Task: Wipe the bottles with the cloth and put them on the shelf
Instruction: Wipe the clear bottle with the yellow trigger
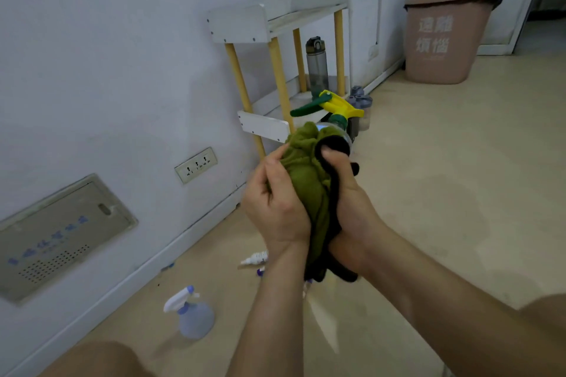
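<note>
1. The shelf (269,21) stands against the wall ahead, white boards on yellow legs, with a grey water bottle (317,66) on its lower board. I judge that one as done.
2. My left hand (275,202) and right hand (349,202) meet in mid-air in front of the shelf. I read this as the wiping step, with the placing not yet begun.
3. The green cloth (306,180) is bunched between the two palms. The left hand's fingers curl into its folds, and the right hand wraps round the cloth-covered body with the thumb on top.
4. The yellow-headed spray bottle (332,105) points away from me. Only its trigger head and clear shoulder stick out past the fingertips (the body is buried in the cloth, so I cannot see how much is wiped).
5. Next, I'd say, the left hand must peel the cloth off while the right keeps the bottle, then reaches forward and stands it upright on a shelf board.
6. A pale blue spray bottle (193,314) waits on the floor near the wall.
7. A small white bottle (254,259) lies on its side beyond it.
</note>
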`<state>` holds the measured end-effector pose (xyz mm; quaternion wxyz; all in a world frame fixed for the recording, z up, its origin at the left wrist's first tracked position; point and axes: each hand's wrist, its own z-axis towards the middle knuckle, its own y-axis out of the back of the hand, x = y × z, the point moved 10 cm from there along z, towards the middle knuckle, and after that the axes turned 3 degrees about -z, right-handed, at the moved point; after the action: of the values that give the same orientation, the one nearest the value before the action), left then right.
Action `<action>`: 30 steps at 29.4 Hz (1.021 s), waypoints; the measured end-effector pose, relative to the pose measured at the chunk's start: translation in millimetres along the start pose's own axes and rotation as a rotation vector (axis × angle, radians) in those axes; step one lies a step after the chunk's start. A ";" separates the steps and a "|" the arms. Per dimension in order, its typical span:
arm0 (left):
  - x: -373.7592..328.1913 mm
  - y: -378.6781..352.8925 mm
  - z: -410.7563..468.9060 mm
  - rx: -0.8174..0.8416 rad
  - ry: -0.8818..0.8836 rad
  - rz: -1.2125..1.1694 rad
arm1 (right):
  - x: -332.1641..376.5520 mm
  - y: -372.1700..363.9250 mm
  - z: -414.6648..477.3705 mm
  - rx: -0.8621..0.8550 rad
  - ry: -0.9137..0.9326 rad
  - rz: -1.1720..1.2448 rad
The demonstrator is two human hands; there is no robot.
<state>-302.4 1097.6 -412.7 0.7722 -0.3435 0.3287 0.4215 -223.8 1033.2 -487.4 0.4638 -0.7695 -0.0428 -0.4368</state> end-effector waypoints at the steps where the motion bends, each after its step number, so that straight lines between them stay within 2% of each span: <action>1: -1.0 2.9 5.6 -0.020 -0.045 0.073 | -7.0 -0.3 -0.5 0.013 -0.016 -0.022; 2: 3.1 8.4 8.3 -0.042 -0.040 0.126 | -9.7 -1.4 -0.8 0.012 -0.003 -0.028; 3: 12.1 16.7 14.5 -0.038 0.042 0.131 | -5.8 1.9 1.3 -0.009 0.038 -0.038; 4: 24.5 19.0 19.5 0.018 0.166 0.085 | 4.4 7.6 -0.1 -0.044 0.113 -0.082; 5: 35.2 11.9 22.0 0.140 0.309 0.046 | 19.9 13.4 -2.6 -0.070 0.221 -0.235; 7: 43.3 -4.3 21.1 0.485 0.547 0.107 | 37.6 -10.0 -11.3 -0.031 0.423 -0.896; 8: 46.7 -6.6 21.6 0.547 0.612 0.155 | 36.3 -20.1 -18.5 -0.013 0.500 -1.222; 9: 46.9 -4.2 25.1 0.515 0.645 0.146 | 30.0 -22.9 -22.0 -0.016 0.524 -1.448; 11: 41.4 16.5 50.5 0.260 0.536 0.161 | 35.4 -17.7 -14.3 -0.059 0.514 -1.532; 13: 24.9 45.1 72.4 0.039 0.327 0.213 | 51.4 1.5 -3.0 -0.117 0.424 -1.302; 15: 21.4 53.8 69.8 -0.042 0.291 0.116 | 61.0 -0.9 -10.4 -0.106 0.451 -1.010; 17: 13.6 30.5 50.6 0.007 0.285 -0.016 | 57.6 -23.5 -23.1 -0.087 0.604 -0.919; 18: 7.6 19.5 35.9 0.033 0.266 -0.041 | 50.5 -27.6 -26.7 -0.080 0.595 -0.874; 21: -12.8 -10.8 1.8 0.223 0.175 0.013 | 46.8 14.6 -23.3 -0.125 0.419 -0.468; 23: -32.4 -14.8 8.0 0.292 0.103 -0.029 | 27.5 28.4 -3.8 -0.110 0.112 -0.193; 25: -68.3 -16.4 26.6 0.262 -0.117 -0.116 | 20.7 17.2 5.7 -0.151 -0.020 -0.165; 27: -88.4 -23.0 35.7 0.247 -0.321 -0.082 | 20.6 8.6 -0.9 -0.106 -0.001 -0.069; 28: -82.8 -27.6 33.9 0.268 -0.325 -0.045 | 17.4 7.6 0.6 -0.105 0.004 -0.034; 30: -54.6 -31.5 26.1 0.290 -0.138 -0.050 | 19.0 20.7 0.4 -0.178 0.062 0.004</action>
<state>-292.5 1082.6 -346.9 0.8448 -0.2068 0.3234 0.3728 -202.1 1015.3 -487.9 0.3958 -0.7938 0.0120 -0.4616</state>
